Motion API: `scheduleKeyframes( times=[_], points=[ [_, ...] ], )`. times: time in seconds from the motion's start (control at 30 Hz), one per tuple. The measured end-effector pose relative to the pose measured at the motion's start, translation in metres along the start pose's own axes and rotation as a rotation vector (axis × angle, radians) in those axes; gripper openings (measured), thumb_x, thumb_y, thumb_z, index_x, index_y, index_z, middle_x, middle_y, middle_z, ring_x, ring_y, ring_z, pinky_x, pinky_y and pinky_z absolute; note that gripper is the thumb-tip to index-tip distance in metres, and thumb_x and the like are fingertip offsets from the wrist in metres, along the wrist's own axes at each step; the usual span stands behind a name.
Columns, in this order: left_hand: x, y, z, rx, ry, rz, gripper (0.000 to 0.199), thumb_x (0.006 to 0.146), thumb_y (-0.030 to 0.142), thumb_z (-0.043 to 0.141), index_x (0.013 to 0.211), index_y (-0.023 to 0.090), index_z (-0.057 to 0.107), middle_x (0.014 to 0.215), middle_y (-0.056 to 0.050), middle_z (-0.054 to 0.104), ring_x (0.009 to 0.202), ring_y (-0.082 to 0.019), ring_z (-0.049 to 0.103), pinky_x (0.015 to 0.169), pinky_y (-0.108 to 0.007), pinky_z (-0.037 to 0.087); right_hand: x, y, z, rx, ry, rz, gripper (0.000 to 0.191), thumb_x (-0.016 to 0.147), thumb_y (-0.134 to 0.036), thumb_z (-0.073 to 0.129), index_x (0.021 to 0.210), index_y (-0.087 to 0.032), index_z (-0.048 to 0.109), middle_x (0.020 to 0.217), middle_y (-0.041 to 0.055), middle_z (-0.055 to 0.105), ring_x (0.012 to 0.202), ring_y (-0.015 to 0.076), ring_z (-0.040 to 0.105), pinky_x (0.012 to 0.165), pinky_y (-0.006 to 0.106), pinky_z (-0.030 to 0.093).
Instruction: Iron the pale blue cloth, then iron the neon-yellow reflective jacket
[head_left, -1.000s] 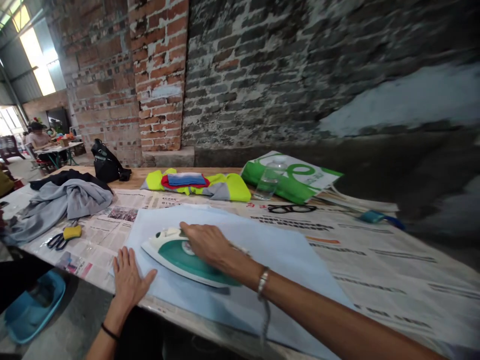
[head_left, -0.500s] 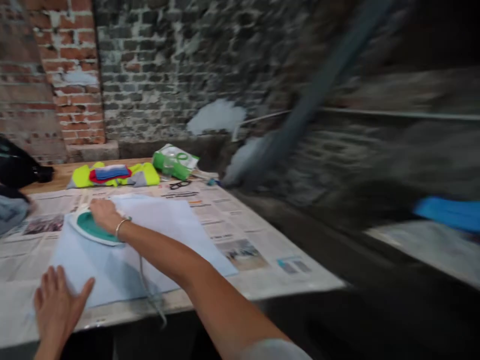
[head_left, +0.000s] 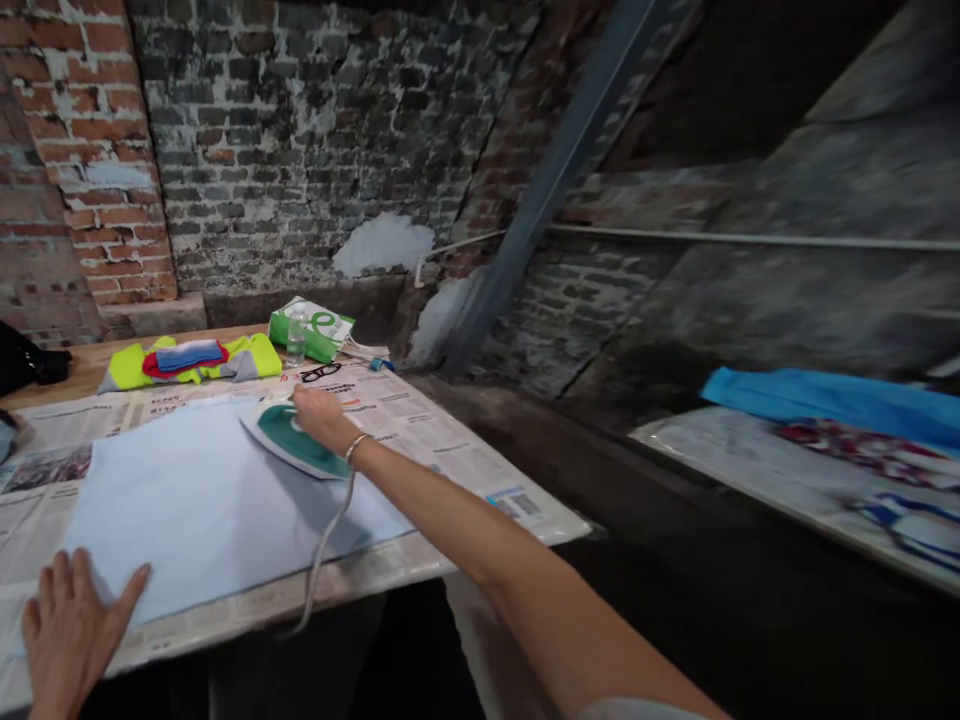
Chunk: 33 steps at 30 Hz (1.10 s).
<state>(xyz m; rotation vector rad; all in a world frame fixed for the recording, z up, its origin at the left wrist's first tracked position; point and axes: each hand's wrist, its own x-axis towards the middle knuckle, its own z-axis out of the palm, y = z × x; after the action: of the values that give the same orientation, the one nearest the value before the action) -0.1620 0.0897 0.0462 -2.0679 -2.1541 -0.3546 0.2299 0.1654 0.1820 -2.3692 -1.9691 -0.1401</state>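
A light blue cloth [head_left: 180,500] lies flat over newspaper on the table. My right hand [head_left: 324,415] is wrapped round the handle of a green and white iron [head_left: 289,438], which rests on the right part of the cloth, its tip pointing to the back left. From the iron's rear a pale cord [head_left: 326,545] hangs over the front edge. My left hand [head_left: 75,620] lies with fingers spread at the cloth's front left corner, holding nothing.
Along the back of the newspaper-covered table [head_left: 525,540] are yellow folded clothing [head_left: 259,355], a clear bottle [head_left: 296,335], a green and white bag [head_left: 322,330] and glasses [head_left: 321,373]. A second table [head_left: 720,440] at right bears blue cloth [head_left: 825,400].
My right hand has slid the iron from the cloth's left part to its right part. My left hand stays at the front left corner. The view has turned to the right.
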Motion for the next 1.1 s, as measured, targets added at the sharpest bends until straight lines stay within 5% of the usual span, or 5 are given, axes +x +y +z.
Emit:
scheduleKeyframes(
  times=[0.17,0.33,0.5,0.7,1.1],
  points=[
    [0.004,0.002,-0.010,0.002,-0.007,-0.051,0.098,0.079,0.066,0.032,0.148,-0.003,0.039,0.157,-0.030,0.037,0.146,-0.044,0.034,0.114,-0.060,0.030,0.001,0.069,-0.003,-0.024,-0.030,0.124,0.036,0.093,-0.009,0.049,0.127,-0.003,0.059,0.120,0.0255,0.066,0.115,0.0285,0.064,0.091,0.033,0.049],
    [0.004,0.012,-0.025,-0.007,0.011,-0.108,0.096,0.078,0.067,0.039,0.146,-0.001,0.043,0.156,-0.029,0.038,0.146,-0.045,0.032,0.115,-0.064,0.025,-0.015,0.105,-0.007,-0.024,-0.065,0.139,0.038,0.090,-0.018,0.057,0.128,-0.013,0.062,0.118,0.0193,0.069,0.112,0.0285,0.065,0.084,0.030,0.047],
    [0.001,0.081,-0.025,-0.102,0.182,0.173,0.076,0.093,0.055,0.032,0.147,0.003,0.045,0.161,-0.023,0.034,0.152,-0.038,0.024,0.120,-0.061,0.018,-0.051,0.102,-0.011,0.005,-0.114,-0.030,0.030,0.089,-0.028,0.063,0.118,-0.021,0.065,0.110,0.0111,0.073,0.104,0.0277,0.066,0.076,0.028,0.042],
    [-0.003,0.158,-0.007,-0.089,-0.087,0.332,0.069,0.096,0.052,0.042,0.150,0.009,0.045,0.161,-0.020,0.035,0.152,-0.038,0.027,0.122,-0.058,0.022,-0.085,0.085,-0.018,-0.023,-0.203,-0.290,0.029,0.087,-0.014,0.058,0.115,-0.022,0.063,0.105,0.0090,0.073,0.099,0.0259,0.066,0.071,0.028,0.036],
    [-0.010,0.162,-0.015,0.012,-0.193,0.320,0.086,0.091,0.066,0.047,0.156,0.010,0.035,0.165,-0.019,0.025,0.154,-0.040,0.020,0.123,-0.057,0.018,-0.151,0.175,0.014,0.103,-0.159,-0.381,0.043,0.074,-0.002,0.050,0.108,-0.023,0.066,0.105,0.0073,0.074,0.100,0.0242,0.068,0.081,0.028,0.042]
  ],
)
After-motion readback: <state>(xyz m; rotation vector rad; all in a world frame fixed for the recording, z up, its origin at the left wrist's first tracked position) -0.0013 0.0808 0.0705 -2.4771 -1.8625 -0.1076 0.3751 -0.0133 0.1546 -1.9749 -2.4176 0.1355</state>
